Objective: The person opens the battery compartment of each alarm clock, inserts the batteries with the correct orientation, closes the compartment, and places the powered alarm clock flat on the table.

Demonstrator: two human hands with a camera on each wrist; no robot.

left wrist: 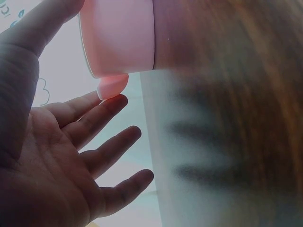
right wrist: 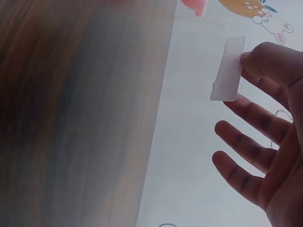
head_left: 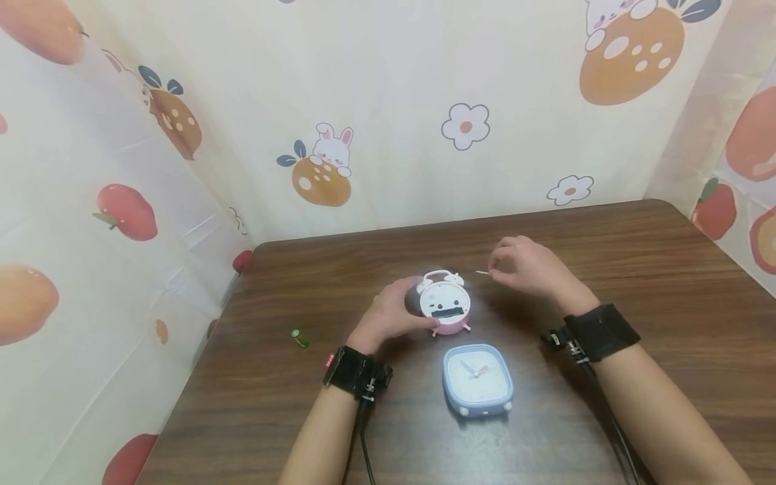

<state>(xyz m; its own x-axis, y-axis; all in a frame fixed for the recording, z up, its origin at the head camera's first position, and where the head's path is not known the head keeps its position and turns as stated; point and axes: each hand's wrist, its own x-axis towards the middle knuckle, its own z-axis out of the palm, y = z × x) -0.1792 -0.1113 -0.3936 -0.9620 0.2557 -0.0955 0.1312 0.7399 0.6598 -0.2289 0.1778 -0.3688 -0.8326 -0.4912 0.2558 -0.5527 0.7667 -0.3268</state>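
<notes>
A pink twin-bell alarm clock (head_left: pixel 445 301) has its white back turned toward the head camera, showing a dark open battery slot. My left hand (head_left: pixel 394 310) holds it from the left; in the left wrist view, the thumb is at its pink side (left wrist: pixel 120 38) and a fingertip touches a bell, while the other fingers are spread. Right of the clock, my right hand (head_left: pixel 524 266) pinches a small white battery cover (right wrist: pixel 229 71) between thumb and index finger. In the head view only a thin edge of that cover shows.
A blue square alarm clock (head_left: pixel 477 379) lies face up in front of the pink one. Off to the left is a small green battery (head_left: pixel 300 338). Patterned curtains (head_left: pixel 388 168) border the brown wooden table (head_left: pixel 261 417) at the back and sides.
</notes>
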